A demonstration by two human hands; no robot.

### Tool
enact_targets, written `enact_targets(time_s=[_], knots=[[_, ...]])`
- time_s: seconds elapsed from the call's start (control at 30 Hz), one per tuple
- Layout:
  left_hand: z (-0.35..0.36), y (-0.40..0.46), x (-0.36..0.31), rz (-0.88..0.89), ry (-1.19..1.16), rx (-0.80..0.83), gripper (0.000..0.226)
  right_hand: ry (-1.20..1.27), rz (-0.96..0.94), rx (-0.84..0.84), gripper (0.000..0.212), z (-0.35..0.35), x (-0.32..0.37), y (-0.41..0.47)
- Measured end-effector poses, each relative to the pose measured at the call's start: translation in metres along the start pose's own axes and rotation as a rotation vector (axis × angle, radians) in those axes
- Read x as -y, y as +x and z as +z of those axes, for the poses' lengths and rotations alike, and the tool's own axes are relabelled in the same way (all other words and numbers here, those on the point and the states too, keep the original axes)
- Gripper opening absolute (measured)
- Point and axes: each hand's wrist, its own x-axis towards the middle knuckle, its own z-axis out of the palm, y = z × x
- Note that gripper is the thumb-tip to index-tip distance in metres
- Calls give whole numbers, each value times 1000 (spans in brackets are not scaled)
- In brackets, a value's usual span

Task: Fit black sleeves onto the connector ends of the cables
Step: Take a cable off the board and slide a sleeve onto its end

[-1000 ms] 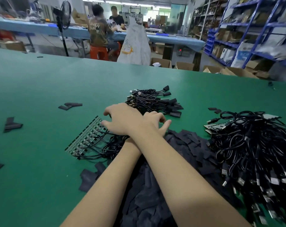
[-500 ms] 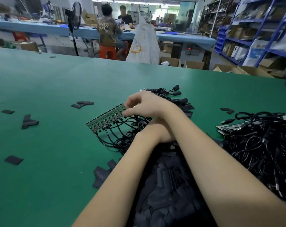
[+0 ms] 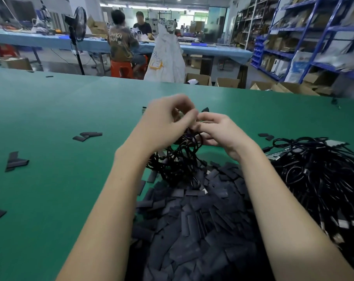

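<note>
Half a second ago my arms were crossed, the right hand pinching the strip of connector ends down on the table while the left lay tucked beneath it. Now the arms are uncrossed and both hands are raised side by side above the table, with the bundle of cables [image 3: 178, 159] lifted between them. I can no longer see the strip of connector ends; the fingers hide it.

The left hand [image 3: 164, 124] has its fingers curled in a tight grip, thumb and forefinger pinched together at the top of the bundle. The right hand [image 3: 218, 132] faces it, fingertips nearly touching the left ones, its fingers bent round the same clump of wire. What exactly sits between the fingertips I cannot tell, as that spot is blurred.

The cables are thin, black and glossy, hanging from both grips in tangled loops whose lower end reaches the pile of black sleeves [image 3: 196, 226] directly below and nearer to me than the hands. The sleeves are flat, matte, dark rectangles heaped loosely. To the right of the right hand lies a larger heap of cables [image 3: 324, 179] with silver metal plugs showing. Loose sleeves [image 3: 87, 135] lie scattered left of the left hand on the smooth green table [image 3: 50, 189].
</note>
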Motion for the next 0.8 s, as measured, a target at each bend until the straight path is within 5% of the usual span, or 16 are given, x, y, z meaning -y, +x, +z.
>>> enact_targets(time_s=[0.1, 0.17, 0.5, 0.8], knots=[[2, 2, 11, 32, 231, -60, 18, 90, -5, -42, 15, 5, -10, -10], [8, -1, 15, 9, 314, 40, 17, 99, -27, -42, 13, 10, -17, -15], [36, -15, 30, -117, 244, 313, 13, 121, 29, -149, 5, 16, -50, -39], [54, -24, 30, -53, 247, 93, 40, 279, 138, -200, 18, 22, -45, -42]])
